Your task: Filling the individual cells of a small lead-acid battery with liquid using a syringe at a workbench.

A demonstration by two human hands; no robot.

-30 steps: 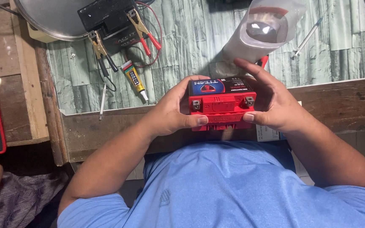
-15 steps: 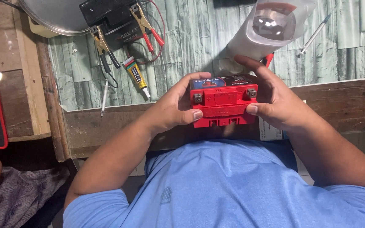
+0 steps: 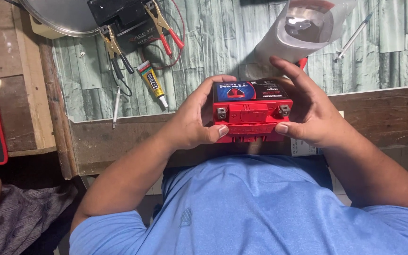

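**Red battery held at both ends over the bench edge**

A small red battery (image 3: 252, 112) was held between both hands, just above the wooden edge (image 3: 378, 118) of the bench and close to the blue shirt (image 3: 260, 208). The left hand (image 3: 195, 118) was wrapped around the left end, thumb pressed on the front lower corner and fingers curled behind the case. The right hand (image 3: 310, 113) was closed on the right end in the same way, thumb on the front, with the index finger stretched over the top rear edge.

The case was judged rigid and hard-shelled, so no give under the fingers was to be expected. For its size it was probably heavy, which would suit the two-handed grip. The moulded plastic looked smooth and could slip in a light pinch; the flat end walls were judged the safest places to be gripped. The two metal terminals at the top front corners were left uncovered and were best kept clear of fingers and metal.

Behind it, on the green plank-pattern surface (image 3: 213, 42), a clear plastic bag (image 3: 303, 28), a glue tube (image 3: 151, 84), a syringe (image 3: 352, 37) and clamps (image 3: 159, 21) on a black battery (image 3: 123, 16) were seen.
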